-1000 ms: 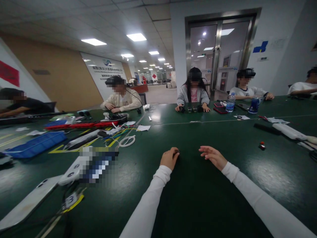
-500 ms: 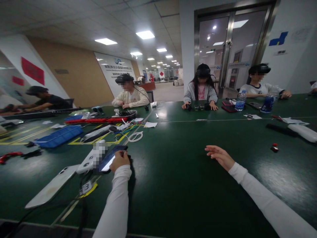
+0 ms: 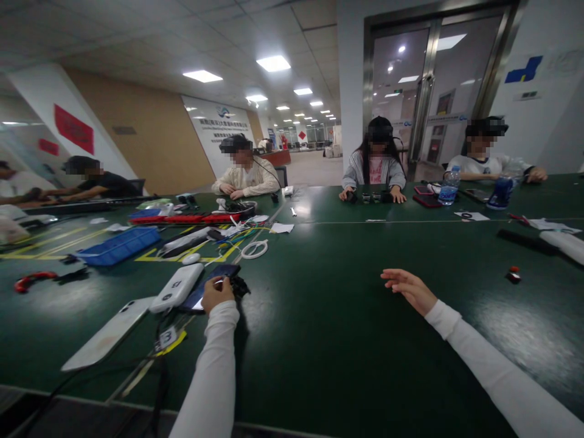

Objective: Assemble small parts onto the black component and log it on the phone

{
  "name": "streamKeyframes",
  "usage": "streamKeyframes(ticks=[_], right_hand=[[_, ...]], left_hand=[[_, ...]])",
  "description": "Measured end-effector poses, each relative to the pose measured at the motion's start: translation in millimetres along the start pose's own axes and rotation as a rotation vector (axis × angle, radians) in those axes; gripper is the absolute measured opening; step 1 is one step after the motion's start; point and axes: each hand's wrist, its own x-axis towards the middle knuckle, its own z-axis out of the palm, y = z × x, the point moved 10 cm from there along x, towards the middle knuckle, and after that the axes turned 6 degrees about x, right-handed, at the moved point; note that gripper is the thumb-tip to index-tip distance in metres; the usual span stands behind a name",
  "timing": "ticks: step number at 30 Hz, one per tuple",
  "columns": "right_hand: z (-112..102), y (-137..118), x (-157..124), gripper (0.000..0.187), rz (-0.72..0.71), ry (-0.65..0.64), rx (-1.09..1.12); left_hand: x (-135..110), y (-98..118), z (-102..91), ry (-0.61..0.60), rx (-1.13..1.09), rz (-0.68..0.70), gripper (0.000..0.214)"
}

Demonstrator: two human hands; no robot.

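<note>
My left hand point(image 3: 218, 294) is closed, its fingers curled round a small black object point(image 3: 239, 285) whose kind I cannot make out. It hovers at the right edge of a dark phone-like device point(image 3: 194, 301) with a bright patch on its screen. Beside that lies a white rounded device point(image 3: 177, 288). A white phone point(image 3: 107, 334) with camera lenses rests nearer to me. My right hand point(image 3: 410, 289) is open over the green table point(image 3: 314, 316), fingers stretched to the left, palm partly turned down, holding nothing.
Left of centre are a blue tray point(image 3: 117, 246), a coiled white cable point(image 3: 254, 249) and loose wires. A small red-and-black item point(image 3: 513, 275) lies far right. Water bottles point(image 3: 448, 186) stand across the table. Several people wearing headsets sit around it. Black cables point(image 3: 162, 377) run by my left forearm.
The view has turned slightly left, so things sit further right. The black object now shows at the right of my left hand. My right hand keeps its pose.
</note>
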Motion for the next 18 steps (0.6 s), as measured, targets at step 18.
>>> streamKeyframes(ticks=[18], right_hand=[[3,-4,-2,0.038,0.018,0.021,0.048]], left_hand=[[13,-5,34.3,-0.077,0.14,0.198,0.029]])
